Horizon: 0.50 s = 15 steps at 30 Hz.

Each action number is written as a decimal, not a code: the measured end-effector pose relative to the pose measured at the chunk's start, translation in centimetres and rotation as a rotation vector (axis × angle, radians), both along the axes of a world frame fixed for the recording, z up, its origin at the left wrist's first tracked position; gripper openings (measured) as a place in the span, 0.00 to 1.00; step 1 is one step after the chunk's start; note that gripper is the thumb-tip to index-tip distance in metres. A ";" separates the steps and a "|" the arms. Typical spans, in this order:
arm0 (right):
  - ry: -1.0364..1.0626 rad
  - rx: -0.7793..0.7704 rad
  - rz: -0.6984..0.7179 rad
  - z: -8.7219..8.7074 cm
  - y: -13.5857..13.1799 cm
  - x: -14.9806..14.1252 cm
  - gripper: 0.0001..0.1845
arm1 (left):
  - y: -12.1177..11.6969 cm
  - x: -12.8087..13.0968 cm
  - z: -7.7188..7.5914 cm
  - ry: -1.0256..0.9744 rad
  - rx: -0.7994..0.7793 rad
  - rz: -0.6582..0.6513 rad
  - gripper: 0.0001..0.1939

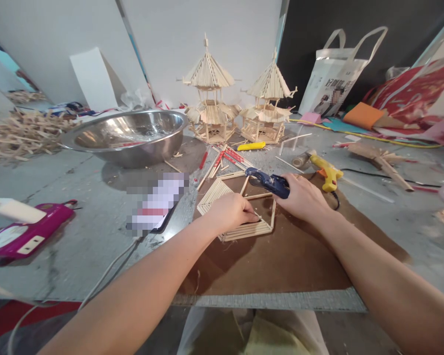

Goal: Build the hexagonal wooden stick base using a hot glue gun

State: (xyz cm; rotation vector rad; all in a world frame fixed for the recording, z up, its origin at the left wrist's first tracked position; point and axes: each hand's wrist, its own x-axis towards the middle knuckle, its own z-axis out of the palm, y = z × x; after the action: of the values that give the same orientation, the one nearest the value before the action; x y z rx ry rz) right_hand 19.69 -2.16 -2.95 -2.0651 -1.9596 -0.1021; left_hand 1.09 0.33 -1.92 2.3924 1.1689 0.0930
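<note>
While the left hand (229,211) rests on the stick frame (247,230), fingertips pinched together at its near side, the right hand (301,195) is clamped around dark blue pliers (268,181) above the frame's far right part. Beneath the frame lies a brown sheet (281,266); right of it sits a yellow glue gun (327,172).

Grey table (107,276) bearing brown sheet (299,271), metal basin (159,148), yellow glue gun (329,177), phone (159,202), stick pagodas (209,116).
</note>
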 end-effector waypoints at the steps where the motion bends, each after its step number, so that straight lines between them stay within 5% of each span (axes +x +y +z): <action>1: -0.001 0.001 0.001 0.0 0.0 0.0 0.22 | 0.0 0.0 0.0 0.001 0.007 -0.001 0.13; 15: -0.033 0.002 0.010 0.1 0.0 0.0 0.23 | -0.3 0.0 0.5 -0.004 -0.026 -0.025 0.11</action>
State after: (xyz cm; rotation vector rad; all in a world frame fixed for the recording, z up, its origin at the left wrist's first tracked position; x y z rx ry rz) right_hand 19.69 -2.20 -2.86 -2.0646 -1.9880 -0.1373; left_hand 1.09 0.04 -1.37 2.3825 1.1313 0.0736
